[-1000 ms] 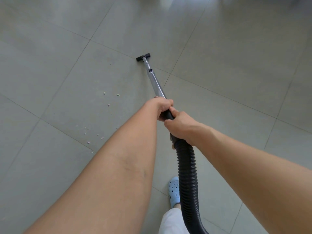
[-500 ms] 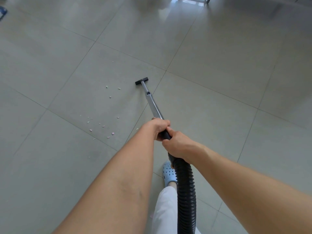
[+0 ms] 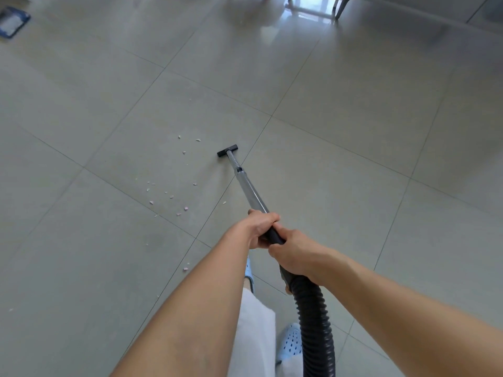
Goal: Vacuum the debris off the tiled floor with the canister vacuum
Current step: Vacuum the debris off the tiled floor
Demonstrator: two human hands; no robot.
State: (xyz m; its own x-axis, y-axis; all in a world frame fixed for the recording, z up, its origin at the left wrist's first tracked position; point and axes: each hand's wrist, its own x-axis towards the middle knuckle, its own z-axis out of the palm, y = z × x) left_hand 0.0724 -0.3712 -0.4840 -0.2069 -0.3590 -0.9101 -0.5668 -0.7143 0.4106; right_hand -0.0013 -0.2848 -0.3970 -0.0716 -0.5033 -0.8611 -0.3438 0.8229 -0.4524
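Observation:
A silver vacuum wand runs from my hands out to a small black nozzle that rests on the grey tiled floor. My left hand grips the wand's black handle at its upper end. My right hand grips the same handle just behind it, where the black ribbed hose begins. Small pale and pink bits of debris lie scattered on the tiles left of the nozzle, with a few more near my left forearm. The canister is out of view.
My feet in light blue clogs and white trouser legs stand below my arms. A blue and white flat object lies at the far top left. Furniture legs stand at the top edge.
The nozzle has been drawn back toward me across the tile, coming level with the debris patch. My view has lifted, so more of the room's far floor shows. Both hands keep their grip.

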